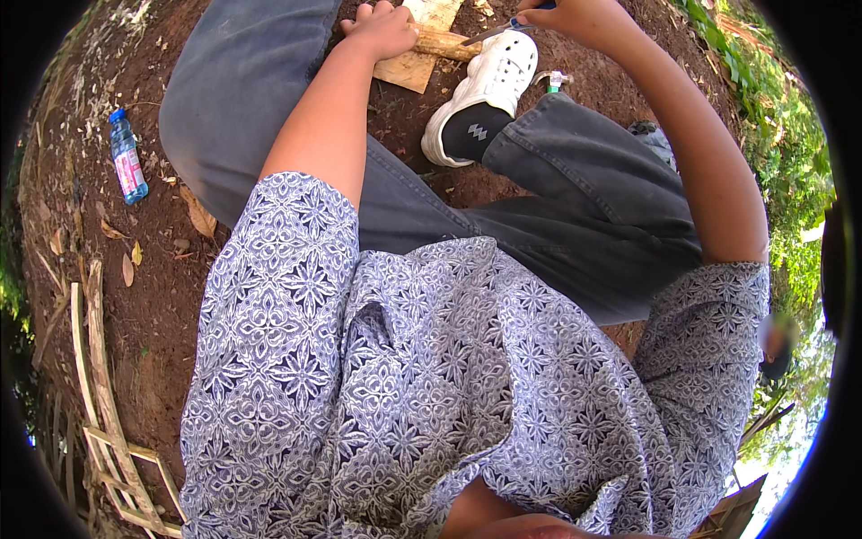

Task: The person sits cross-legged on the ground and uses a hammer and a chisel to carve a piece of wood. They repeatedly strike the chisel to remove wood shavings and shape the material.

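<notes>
At the top of the head view, my left hand (382,32) is closed around one end of a short, light-brown wooden stick (446,43). The stick lies across a pale flat board (406,72) on the ground. My right hand (575,16), at the upper edge, grips a blue-handled tool with a narrow metal blade (489,34). Its blade tip meets or nearly meets the stick's right end; contact is hard to make out. Part of the handle and the fingers are cut off by the frame. My white clog (492,76) stands just below the blade.
Brown soil with dry leaves surrounds my bent legs in grey trousers (575,153). A clear plastic bottle with a blue cap (127,157) lies at the left. Below it are wooden strips (99,377). A small clear-and-green item (553,83) lies beside the clog. Green plants grow at the right.
</notes>
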`<action>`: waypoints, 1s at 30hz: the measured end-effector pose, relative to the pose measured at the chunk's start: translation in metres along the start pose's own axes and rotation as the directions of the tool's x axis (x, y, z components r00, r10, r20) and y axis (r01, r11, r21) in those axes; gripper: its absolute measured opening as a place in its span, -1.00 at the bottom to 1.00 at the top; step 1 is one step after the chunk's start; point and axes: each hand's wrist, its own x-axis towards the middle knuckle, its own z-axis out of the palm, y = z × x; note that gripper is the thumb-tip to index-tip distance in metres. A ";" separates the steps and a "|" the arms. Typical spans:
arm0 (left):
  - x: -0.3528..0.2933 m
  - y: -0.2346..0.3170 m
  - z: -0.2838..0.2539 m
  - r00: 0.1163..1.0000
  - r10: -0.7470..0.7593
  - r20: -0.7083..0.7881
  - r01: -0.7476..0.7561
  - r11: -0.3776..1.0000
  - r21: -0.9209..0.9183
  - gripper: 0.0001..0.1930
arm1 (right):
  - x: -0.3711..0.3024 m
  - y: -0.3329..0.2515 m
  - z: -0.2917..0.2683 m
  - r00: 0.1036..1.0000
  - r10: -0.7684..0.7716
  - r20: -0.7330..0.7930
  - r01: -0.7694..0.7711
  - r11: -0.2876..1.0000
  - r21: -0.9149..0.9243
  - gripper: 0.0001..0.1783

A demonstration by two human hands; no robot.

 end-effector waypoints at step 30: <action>0.000 0.001 -0.002 1.000 0.004 0.003 -0.004 0.999 0.036 -0.53 | 0.013 0.071 0.019 0.934 0.252 0.254 -0.310 0.925 0.220 -0.71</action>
